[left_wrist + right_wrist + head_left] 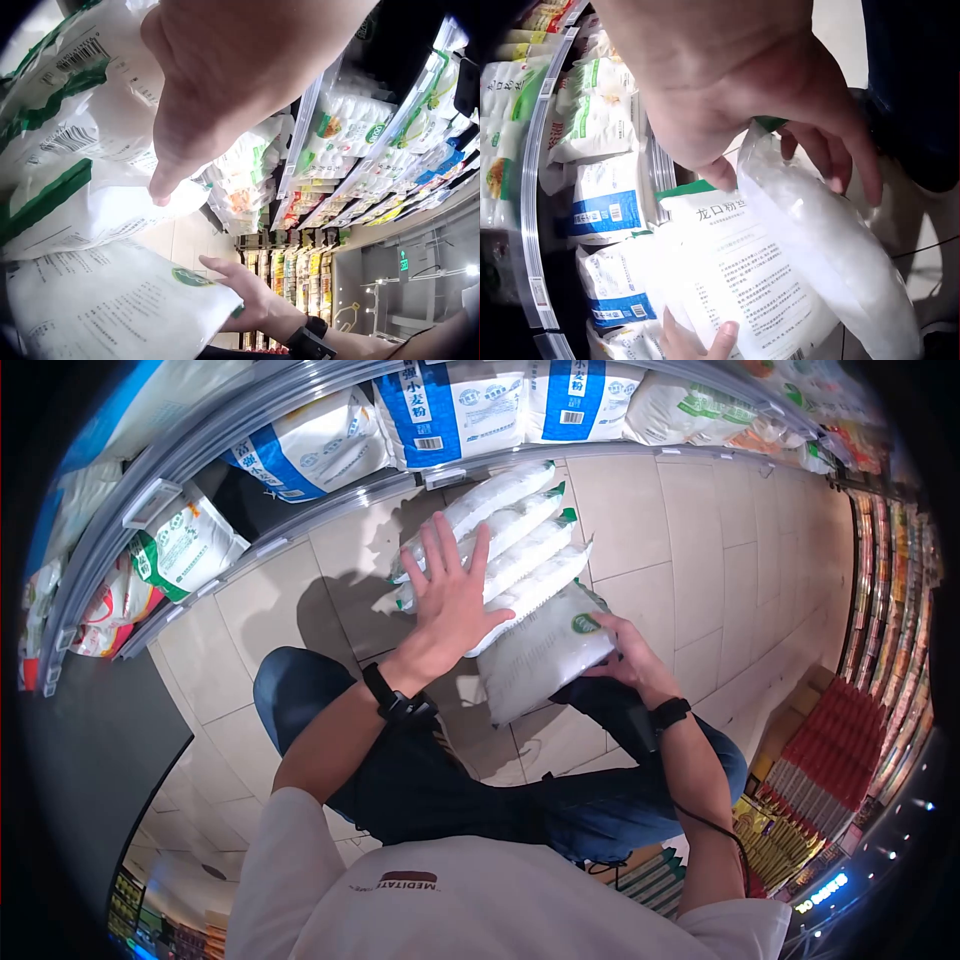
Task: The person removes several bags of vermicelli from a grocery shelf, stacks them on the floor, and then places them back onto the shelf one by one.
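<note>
Several white plastic bags of vermicelli (545, 545) with green ends lean in a tight row on the tiled floor. My left hand (447, 590) rests on them with its fingers spread; its thumb reaches over the near bags. My right hand (637, 660) grips the right-hand edge of the nearest vermicelli bag (540, 650), which tilts toward me and shows its printed side and a green oval logo. In the right wrist view this bag (840, 262) passes between thumb and fingers. Beside it stands another bag (750, 270) with large printed characters, and the left fingertips show below.
A low shelf (360, 490) curves close behind the row, holding blue-and-white flour bags (490, 405). A green-and-white bag (190, 545) stands on it at the left. My bent knees (300, 685) flank the floor space. Packed shelves (880, 600) and red stacked goods (840, 735) stand to the right.
</note>
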